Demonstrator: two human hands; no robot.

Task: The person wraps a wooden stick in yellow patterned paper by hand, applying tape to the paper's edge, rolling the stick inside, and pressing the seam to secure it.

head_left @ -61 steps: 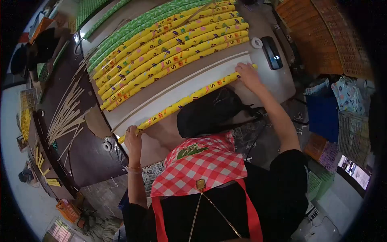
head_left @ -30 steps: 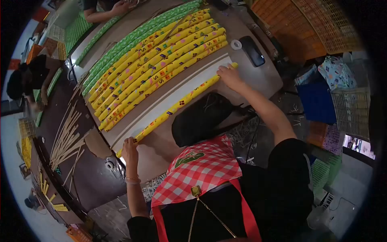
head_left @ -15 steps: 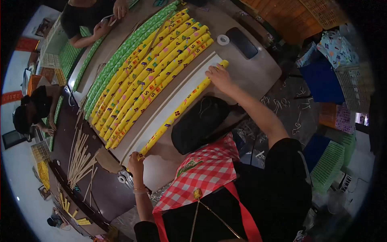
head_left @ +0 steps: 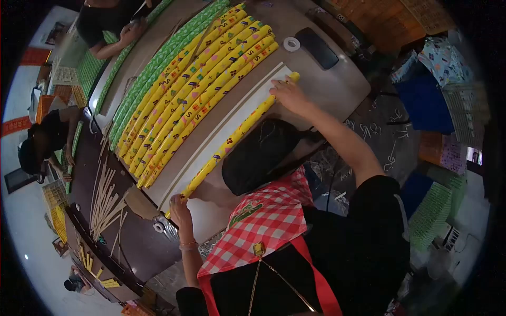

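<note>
A long yellow wrapping paper roll (head_left: 230, 141) with a colourful print lies slantwise along a white sheet (head_left: 221, 129) on the table. My right hand (head_left: 290, 97) grips it close to its far end, fingers curled over the top. At the near end, my left hand (head_left: 181, 213) has its fingers closed round the roll, and a short yellow tip sticks out past them. A thin pale strip (head_left: 219, 138) runs beside the sheet. Close to the roll, on my side, sits a black bag-like object (head_left: 258, 158).
Several finished yellow rolls (head_left: 195, 100) and green rolls (head_left: 163, 68) lie side by side beyond the sheet. A tape roll (head_left: 291, 44) and a dark phone (head_left: 317, 48) are at the far right. Wooden sticks (head_left: 105, 205) lie left. Co-workers (head_left: 113, 31) sit across.
The print facing up on the roll differs, so it has turned slightly under my hands. Its near tip now shows past my left hand. The co-worker's hands at the top have shifted.
</note>
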